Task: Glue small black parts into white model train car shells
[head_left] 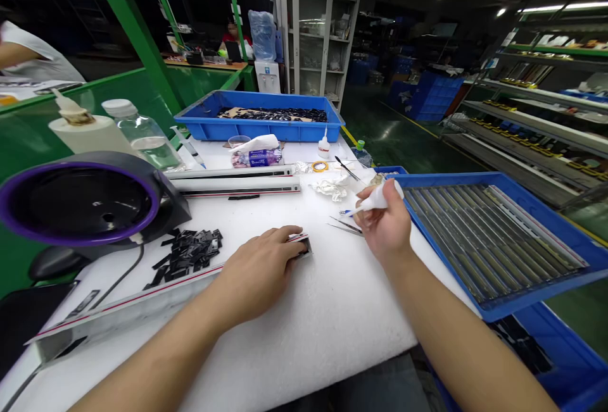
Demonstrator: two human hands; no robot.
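Note:
Under my left hand lies a long white-grey channel profile with a red line along its edge. My fingers are closed round its right end, and the thumb sits by the opening there. In my right hand is a small white squeeze bottle, tilted with its thin nozzle pointing down to the left. The nozzle is apart from the profile. Beneath it on the white table lie tweezers. Left of my left hand is a heap of small black strips.
Two more profiles lie further back. A purple-rimmed round device and a clear bottle stand left. At the back is a blue tray of black pieces; another blue tray with profiles stands right. Crumpled tissue lies mid-table.

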